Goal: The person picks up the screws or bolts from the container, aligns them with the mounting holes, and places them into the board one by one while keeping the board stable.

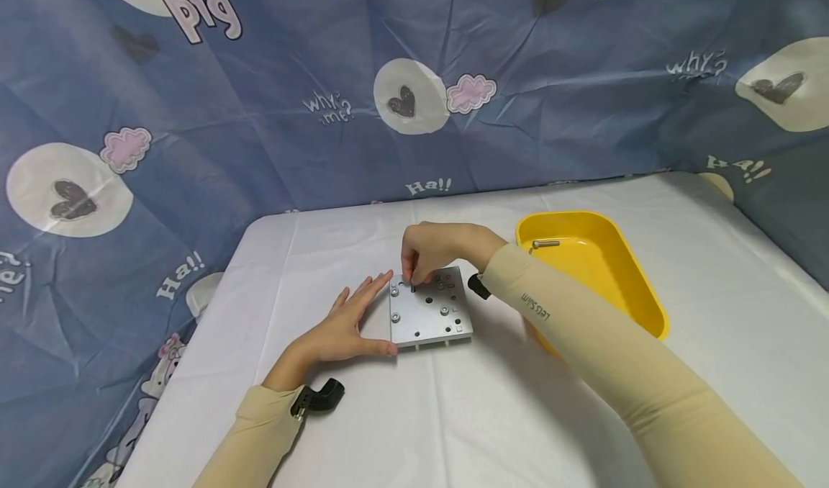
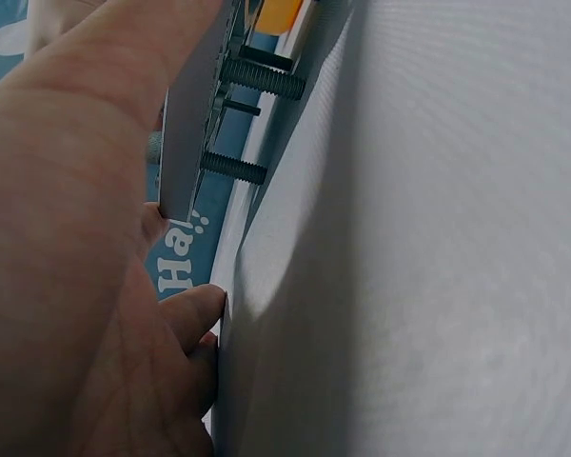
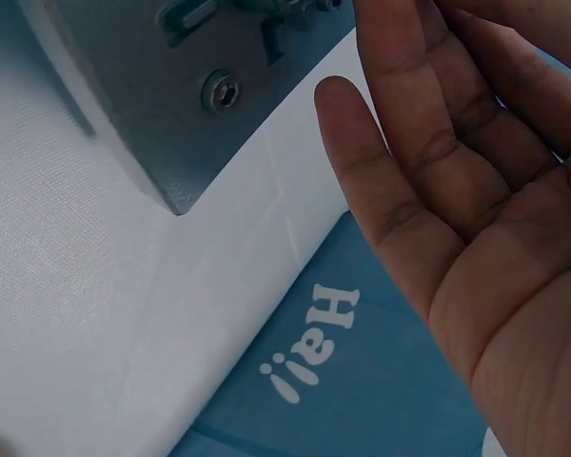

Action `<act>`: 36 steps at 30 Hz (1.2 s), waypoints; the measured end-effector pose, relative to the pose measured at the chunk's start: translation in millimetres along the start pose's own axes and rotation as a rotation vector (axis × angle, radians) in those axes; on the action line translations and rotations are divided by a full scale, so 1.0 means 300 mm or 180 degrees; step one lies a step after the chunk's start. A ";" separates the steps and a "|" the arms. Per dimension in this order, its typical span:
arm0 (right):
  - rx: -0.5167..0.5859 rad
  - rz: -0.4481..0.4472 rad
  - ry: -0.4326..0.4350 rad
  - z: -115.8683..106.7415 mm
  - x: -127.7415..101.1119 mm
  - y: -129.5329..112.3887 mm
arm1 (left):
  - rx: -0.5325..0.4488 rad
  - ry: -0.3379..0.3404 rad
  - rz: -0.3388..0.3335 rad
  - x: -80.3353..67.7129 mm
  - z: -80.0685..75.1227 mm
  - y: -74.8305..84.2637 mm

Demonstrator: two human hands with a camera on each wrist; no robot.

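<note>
A silver metal plate (image 1: 411, 321) with holes and several socket-head screws (image 1: 445, 311) stands raised above the white table. In the left wrist view, threaded screw shanks (image 2: 233, 168) stick out from its underside. My left hand (image 1: 340, 333) spreads its fingers along the plate's left side, thumb at the near left corner and a fingertip at the far left. My right hand (image 1: 427, 250) reaches over the far edge, thumb and index finger pinching a small dark pin-like piece (image 1: 413, 288) at the plate's top face; its fingertips partly hide it. The right wrist view cuts off those fingertips.
To the right stands a yellow tray (image 1: 637, 286), partly behind my right forearm, with a loose screw (image 1: 546, 243) near its far left corner. White cloth (image 1: 363, 430) covers the table. A blue printed curtain (image 1: 291, 150) hangs behind the far edge.
</note>
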State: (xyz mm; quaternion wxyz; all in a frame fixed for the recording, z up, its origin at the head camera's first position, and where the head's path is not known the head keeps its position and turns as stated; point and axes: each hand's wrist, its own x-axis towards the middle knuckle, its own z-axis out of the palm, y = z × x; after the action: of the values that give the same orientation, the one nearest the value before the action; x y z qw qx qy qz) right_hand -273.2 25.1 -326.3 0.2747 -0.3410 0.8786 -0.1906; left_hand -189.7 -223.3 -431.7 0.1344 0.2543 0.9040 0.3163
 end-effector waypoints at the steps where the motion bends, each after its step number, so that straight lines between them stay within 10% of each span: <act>1: -0.0014 -0.0008 0.0002 0.000 0.000 -0.003 | -0.0006 -0.0003 0.0009 0.000 0.000 -0.001; 36: 0.0003 -0.0118 -0.0037 -0.005 -0.006 -0.020 | -0.0030 -0.0017 -0.0011 -0.002 -0.004 0.004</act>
State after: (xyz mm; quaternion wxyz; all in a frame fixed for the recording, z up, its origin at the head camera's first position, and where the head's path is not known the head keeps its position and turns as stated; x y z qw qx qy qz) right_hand -270.1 22.4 -321.3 0.2763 -0.3581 0.8705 -0.1941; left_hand -189.1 -223.4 -429.9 0.1386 0.2529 0.9026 0.3196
